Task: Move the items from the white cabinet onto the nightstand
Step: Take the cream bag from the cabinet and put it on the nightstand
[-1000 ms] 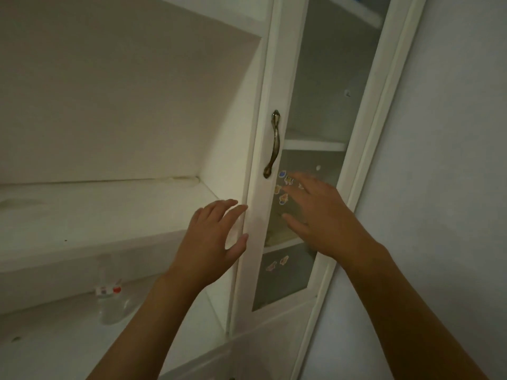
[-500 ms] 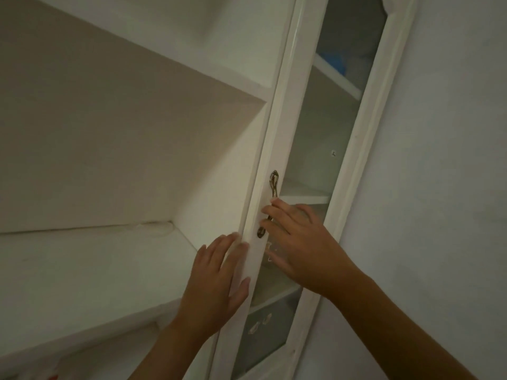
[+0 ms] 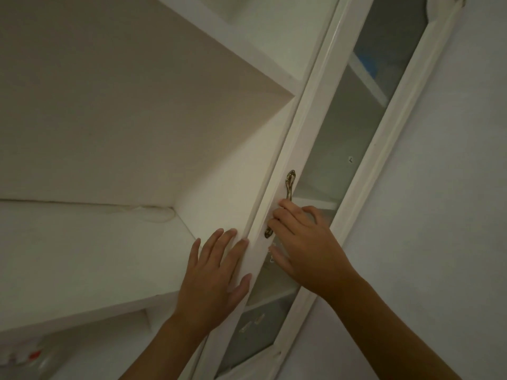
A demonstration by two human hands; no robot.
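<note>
The white cabinet point(image 3: 115, 138) fills the left, its open shelves bare at this height. Its glass door point(image 3: 323, 111) runs up the middle, seen almost edge-on. My right hand point(image 3: 304, 248) has its fingers curled around the brass door handle point(image 3: 289, 187). My left hand point(image 3: 216, 278) lies flat with fingers spread against the door's white inner edge. On the lower shelf at the bottom left a clear plastic bottle point(image 3: 35, 360) with a red and white label shows partly.
A plain white wall point(image 3: 444, 215) stands right of the door. Behind the glass are shelves, with something blue point(image 3: 369, 60) on the upper one. Small stickers point(image 3: 252, 323) mark the lower glass pane.
The view has tilted upward. My right hand rose from the glass pane and took hold of the handle. My left hand moved onto the door's edge.
</note>
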